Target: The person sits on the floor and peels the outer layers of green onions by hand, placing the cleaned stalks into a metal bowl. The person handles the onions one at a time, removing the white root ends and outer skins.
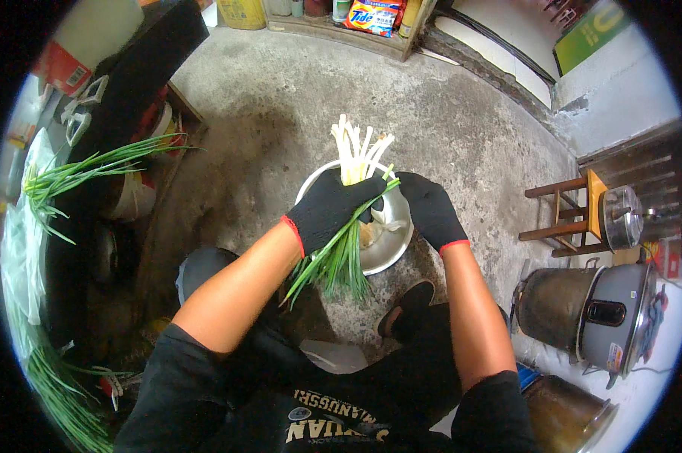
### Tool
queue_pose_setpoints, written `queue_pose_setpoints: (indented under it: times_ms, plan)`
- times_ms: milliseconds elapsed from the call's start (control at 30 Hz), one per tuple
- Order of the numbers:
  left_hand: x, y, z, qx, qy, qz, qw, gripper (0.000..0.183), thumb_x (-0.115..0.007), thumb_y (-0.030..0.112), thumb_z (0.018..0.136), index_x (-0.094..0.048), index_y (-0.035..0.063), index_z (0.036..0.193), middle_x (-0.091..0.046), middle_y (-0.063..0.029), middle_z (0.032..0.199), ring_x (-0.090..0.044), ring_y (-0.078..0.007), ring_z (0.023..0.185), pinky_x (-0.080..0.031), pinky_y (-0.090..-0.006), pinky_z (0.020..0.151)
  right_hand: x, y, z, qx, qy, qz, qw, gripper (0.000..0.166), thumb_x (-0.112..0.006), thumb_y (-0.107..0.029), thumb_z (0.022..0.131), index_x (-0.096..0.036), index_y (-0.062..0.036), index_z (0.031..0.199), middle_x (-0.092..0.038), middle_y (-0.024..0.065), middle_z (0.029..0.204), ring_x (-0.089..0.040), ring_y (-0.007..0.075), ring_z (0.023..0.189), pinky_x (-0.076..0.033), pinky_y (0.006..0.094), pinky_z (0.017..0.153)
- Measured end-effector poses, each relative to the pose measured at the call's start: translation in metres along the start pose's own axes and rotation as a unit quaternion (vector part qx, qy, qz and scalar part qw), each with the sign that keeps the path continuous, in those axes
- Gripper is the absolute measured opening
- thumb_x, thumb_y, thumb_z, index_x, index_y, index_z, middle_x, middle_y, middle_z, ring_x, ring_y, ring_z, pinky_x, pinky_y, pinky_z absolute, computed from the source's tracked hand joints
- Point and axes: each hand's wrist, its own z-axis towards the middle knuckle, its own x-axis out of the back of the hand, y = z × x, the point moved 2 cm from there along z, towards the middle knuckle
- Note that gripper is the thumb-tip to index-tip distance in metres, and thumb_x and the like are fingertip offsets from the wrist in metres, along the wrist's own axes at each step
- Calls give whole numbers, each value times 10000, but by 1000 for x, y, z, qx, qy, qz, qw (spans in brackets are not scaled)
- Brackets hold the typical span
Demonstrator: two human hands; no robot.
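My left hand (341, 204), in a black knit glove with a red cuff, grips a bunch of green onions (355, 156). Their white ends point away from me and the green leaves hang down towards my lap. Beneath them a round metal basin (394, 249) rests on the floor, with something pale and wet inside that I cannot make out. My right hand (431, 206), gloved alike, is over the basin's right rim. Its fingertips are at the end of one green stalk (390, 182) that crosses the bunch; whether they pinch it is hidden.
More green onions (52, 187) and a clear plastic bag (24, 249) lie on the left surface. At the right stand a wooden stool (567, 229), a metal pot (621, 218), and a grey cooker (612, 317). A wooden shelf (341, 38) with containers is beyond the concrete floor (250, 79).
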Motion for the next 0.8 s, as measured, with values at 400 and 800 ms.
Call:
queue_pose_setpoints:
  times_ms: [400,800]
  plan:
    - [1,-21,15,19,-47,-136,989,275,-696,279,1005,-728,30,1118,-748,-58,971,-697,-138,804,-576,-286,748,-18,-52,-34,85,46,90,991,269,-584,-166,1018,-745,-11,1168,-772,105,1055,-713,169,894,-567,332,839]
    - [-3,-34,22,52,-118,-235,963,265,-699,204,993,-679,36,1197,-752,-84,1038,-731,-164,849,-623,-325,737,-17,-56,-28,129,56,111,984,271,-577,-167,1026,-738,17,1144,-741,78,1085,-688,152,972,-546,318,889]
